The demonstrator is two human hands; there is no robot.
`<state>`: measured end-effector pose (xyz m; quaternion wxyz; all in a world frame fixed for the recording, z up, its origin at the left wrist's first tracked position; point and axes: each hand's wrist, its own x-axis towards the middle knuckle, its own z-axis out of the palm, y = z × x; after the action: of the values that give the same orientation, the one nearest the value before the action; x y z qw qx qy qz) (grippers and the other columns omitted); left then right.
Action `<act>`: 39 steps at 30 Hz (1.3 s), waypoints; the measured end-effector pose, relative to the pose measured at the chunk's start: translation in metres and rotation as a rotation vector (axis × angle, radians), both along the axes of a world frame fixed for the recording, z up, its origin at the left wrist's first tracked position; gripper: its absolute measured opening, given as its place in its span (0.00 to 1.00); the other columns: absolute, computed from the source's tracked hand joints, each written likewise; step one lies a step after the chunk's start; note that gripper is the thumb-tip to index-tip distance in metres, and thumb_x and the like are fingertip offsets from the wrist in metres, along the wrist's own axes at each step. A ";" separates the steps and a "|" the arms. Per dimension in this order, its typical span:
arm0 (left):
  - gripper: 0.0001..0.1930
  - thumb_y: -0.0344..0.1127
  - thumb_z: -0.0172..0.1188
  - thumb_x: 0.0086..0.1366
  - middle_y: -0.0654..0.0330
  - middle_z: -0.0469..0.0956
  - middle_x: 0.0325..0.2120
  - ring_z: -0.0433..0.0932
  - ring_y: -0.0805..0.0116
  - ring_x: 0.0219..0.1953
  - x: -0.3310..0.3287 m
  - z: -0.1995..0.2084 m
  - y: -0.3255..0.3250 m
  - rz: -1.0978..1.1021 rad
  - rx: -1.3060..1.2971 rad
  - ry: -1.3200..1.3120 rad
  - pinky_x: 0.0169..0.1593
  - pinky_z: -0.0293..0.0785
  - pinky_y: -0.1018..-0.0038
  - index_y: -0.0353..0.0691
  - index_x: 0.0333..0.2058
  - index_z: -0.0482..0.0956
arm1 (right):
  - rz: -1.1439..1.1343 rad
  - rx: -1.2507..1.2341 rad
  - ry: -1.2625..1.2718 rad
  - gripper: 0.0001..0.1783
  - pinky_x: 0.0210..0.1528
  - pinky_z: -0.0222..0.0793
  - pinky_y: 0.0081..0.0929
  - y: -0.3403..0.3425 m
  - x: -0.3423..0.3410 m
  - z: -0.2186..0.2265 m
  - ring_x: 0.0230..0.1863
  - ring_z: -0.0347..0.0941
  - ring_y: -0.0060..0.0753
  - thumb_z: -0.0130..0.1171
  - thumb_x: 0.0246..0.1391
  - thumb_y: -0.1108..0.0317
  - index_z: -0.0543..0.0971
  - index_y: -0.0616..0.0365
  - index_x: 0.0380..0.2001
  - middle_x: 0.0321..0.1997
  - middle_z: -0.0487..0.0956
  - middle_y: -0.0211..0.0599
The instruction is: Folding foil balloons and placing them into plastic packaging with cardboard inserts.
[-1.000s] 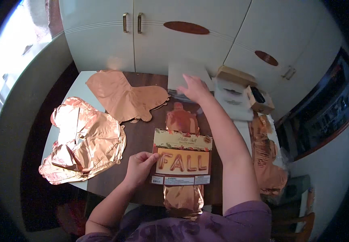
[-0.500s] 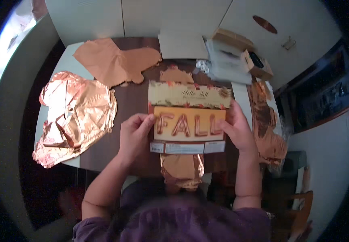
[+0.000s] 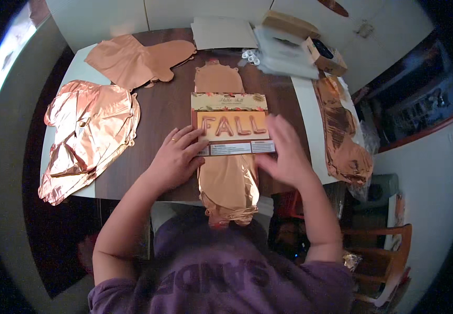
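Observation:
A flat cardboard balloon package (image 3: 231, 125), orange with a leaf-trimmed cream header and a picture of copper balloon letters, lies across a deflated copper foil balloon (image 3: 225, 180). That long balloon shows above and below the package, and its near end hangs over the table edge. My left hand (image 3: 177, 157), with a ring on one finger, rests its outstretched fingers on the package's lower left edge. At the right edge is my right hand (image 3: 284, 154), fingers stretched out and slightly blurred, thumb apart near the lower corner.
More flat copper foil balloons lie at the far left (image 3: 132, 60), the left (image 3: 90, 131) and the right (image 3: 341, 141) of the brown table (image 3: 158, 112). Behind are a grey-white sheet (image 3: 224, 34), white ribbon rolls (image 3: 251, 57), clear plastic packaging (image 3: 284, 55) and a small open box (image 3: 323, 56).
The package has gone from being held up between both hands to lying on the foil balloon. Both hands have loosened from its sides, and the view has shifted slightly.

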<state>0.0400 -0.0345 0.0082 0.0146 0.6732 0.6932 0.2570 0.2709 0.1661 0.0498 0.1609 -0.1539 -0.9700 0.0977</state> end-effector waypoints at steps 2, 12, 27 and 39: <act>0.23 0.39 0.64 0.56 0.55 0.69 0.58 0.63 0.50 0.63 0.000 -0.002 -0.006 0.006 -0.001 -0.009 0.65 0.57 0.49 0.45 0.52 0.74 | 0.225 -0.195 -0.258 0.55 0.73 0.41 0.50 -0.028 0.019 0.026 0.73 0.45 0.55 0.72 0.38 0.51 0.57 0.63 0.65 0.70 0.55 0.53; 0.22 0.33 0.63 0.56 0.54 0.67 0.59 0.62 0.47 0.64 0.017 0.011 -0.031 -0.103 -0.036 -0.096 0.65 0.57 0.48 0.44 0.51 0.76 | 0.247 0.208 0.130 0.17 0.63 0.62 0.48 -0.071 0.054 -0.047 0.59 0.70 0.46 0.59 0.52 0.70 0.76 0.61 0.46 0.55 0.75 0.47; 0.19 0.34 0.62 0.58 0.50 0.66 0.62 0.60 0.44 0.66 0.038 0.013 -0.053 -0.126 -0.101 -0.102 0.66 0.54 0.45 0.42 0.50 0.78 | 0.277 0.134 0.380 0.13 0.48 0.73 0.36 -0.069 0.059 -0.056 0.48 0.76 0.37 0.61 0.48 0.72 0.80 0.59 0.39 0.47 0.80 0.39; 0.19 0.30 0.59 0.56 0.49 0.68 0.59 0.63 0.46 0.64 0.030 0.010 -0.045 -0.184 -0.067 -0.099 0.65 0.55 0.45 0.41 0.48 0.79 | 0.299 0.100 0.386 0.13 0.48 0.72 0.36 -0.066 0.059 -0.053 0.48 0.76 0.37 0.62 0.46 0.71 0.80 0.56 0.38 0.46 0.81 0.36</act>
<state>0.0700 -0.0798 0.0182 0.0950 0.7195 0.6352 0.2643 0.3299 0.1001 -0.0028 0.3343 0.0210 -0.9369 0.0997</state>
